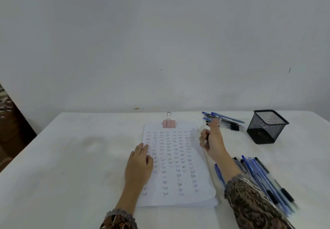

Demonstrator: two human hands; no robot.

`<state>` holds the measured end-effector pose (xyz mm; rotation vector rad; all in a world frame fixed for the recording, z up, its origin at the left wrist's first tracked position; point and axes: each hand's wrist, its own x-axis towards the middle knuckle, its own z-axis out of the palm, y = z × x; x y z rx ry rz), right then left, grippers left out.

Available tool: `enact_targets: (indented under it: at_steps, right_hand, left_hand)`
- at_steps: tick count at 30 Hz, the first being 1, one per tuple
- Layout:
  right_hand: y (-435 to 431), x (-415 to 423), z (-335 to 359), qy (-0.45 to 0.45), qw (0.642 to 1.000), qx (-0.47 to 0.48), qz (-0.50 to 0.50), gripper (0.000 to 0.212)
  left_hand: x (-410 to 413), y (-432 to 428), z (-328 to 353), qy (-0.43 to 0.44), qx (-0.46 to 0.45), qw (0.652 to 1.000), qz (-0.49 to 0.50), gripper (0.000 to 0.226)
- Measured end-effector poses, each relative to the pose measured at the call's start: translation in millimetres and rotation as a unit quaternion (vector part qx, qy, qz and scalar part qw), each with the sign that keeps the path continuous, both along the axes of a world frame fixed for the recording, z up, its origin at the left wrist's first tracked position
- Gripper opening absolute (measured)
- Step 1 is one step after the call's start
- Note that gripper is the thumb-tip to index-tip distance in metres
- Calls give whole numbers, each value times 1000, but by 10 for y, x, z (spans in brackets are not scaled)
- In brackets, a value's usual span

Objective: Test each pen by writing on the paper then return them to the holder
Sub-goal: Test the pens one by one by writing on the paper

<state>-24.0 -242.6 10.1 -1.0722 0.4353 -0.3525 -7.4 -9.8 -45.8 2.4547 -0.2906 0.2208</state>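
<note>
Patterned sleeve [250,202] lowest in view, on the right arm. Left hand [140,162] lies flat, fingers straight, on the left edge of the paper [180,168], which is filled with rows of "Test". Right hand [212,143], just beside the paper's upper right corner, curls round a blurred pen [217,121]. Mesh holder [267,127] stands upright at far right of the worktop [71,157]. Loose pens: one pile [226,120] left of the holder, another [259,175] by the right forearm. Pink binder clip [168,123] on the paper's top edge.

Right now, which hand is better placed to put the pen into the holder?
Right. The right hand grips the pen and is nearer the holder; the left hand rests flat on the paper, farther away.
</note>
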Motion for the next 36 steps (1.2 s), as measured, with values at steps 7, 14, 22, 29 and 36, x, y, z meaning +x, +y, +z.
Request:
enact_targets:
  at_steps: [7, 14, 22, 29, 36]
  right_hand:
    - [255, -436, -52, -36, 979, 197, -44, 24]
    - [448, -718, -277, -50, 942, 322, -75, 37]
    - [381, -882, -124, -37, 961, 254, -103, 33]
    - [-474, -1358, 141, 233, 852, -449, -137, 23]
    - [-658, -1571, 88, 366, 775, -515, -21, 10]
  left_hand:
    - [-24, 4, 6, -3, -9, 1000, -3, 41]
    - [-49, 4, 37, 3, -4, 1000, -3, 42]
    - [-29, 11, 27, 15, 2, 1000, -3, 43]
    - [-23, 12, 22, 27, 4, 1000, -6, 44]
    - [-32, 0, 37, 25, -2, 1000, -3, 43]
